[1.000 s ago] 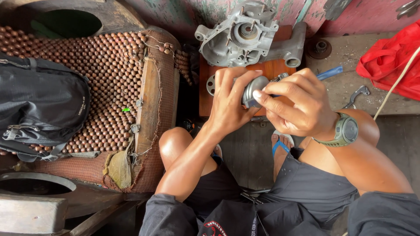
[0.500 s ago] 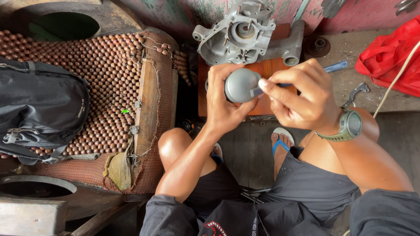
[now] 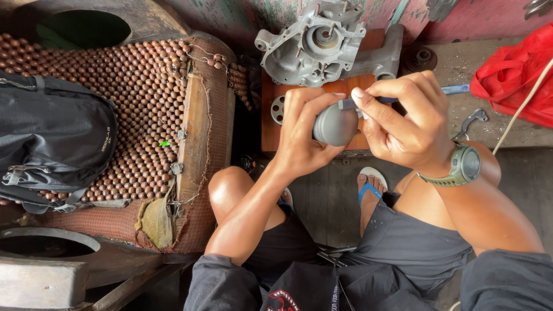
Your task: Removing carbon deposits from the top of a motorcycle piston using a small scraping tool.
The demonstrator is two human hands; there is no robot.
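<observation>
Backpack [image 3: 55,135] and beaded seat cover [image 3: 150,109] lie well left of my grip; beyond it, the grey engine casing [image 3: 314,49] sits stripped on a wooden board [image 3: 271,129]. My left hand [image 3: 302,135] cups a rounded grey metal part [image 3: 335,125], while my right hand [image 3: 406,124] pinches a blue-handled tool [image 3: 351,103] against its top. I judge the work mid-way: the part is out, the casing not reassembled.
</observation>
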